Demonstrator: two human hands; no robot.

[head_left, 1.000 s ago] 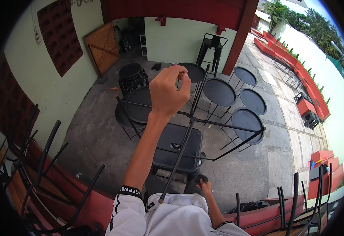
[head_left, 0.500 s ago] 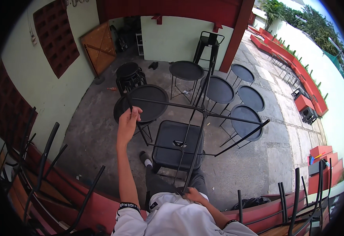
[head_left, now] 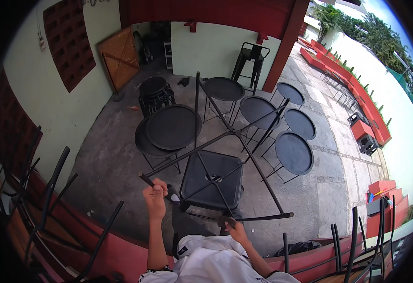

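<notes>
A black metal table frame (head_left: 206, 144), made of crossed bars and thin legs, stands tilted in front of me above a black square stool (head_left: 218, 162). My left hand (head_left: 155, 200) is closed around one of its legs, near the bar's left end. My right hand (head_left: 235, 231) is closed, thumb on top, on a small dark flat piece (head_left: 225, 220) beside the end of another leg. I cannot tell what kind of thing that piece is. The frame's lower right corner (head_left: 284, 215) juts out past my right hand.
Round black tray tables (head_left: 174, 127) stand ahead on the concrete floor, several more to the right (head_left: 295, 153). Stacked black stools (head_left: 153, 87) and a tall metal chair (head_left: 250, 66) are farther back. Upturned furniture legs (head_left: 107, 236) rise at both sides along a red ledge (head_left: 81, 226).
The table frame has turned and tilted in my hands. My left hand has come down and nearer with its leg. My right hand has shifted slightly up and right.
</notes>
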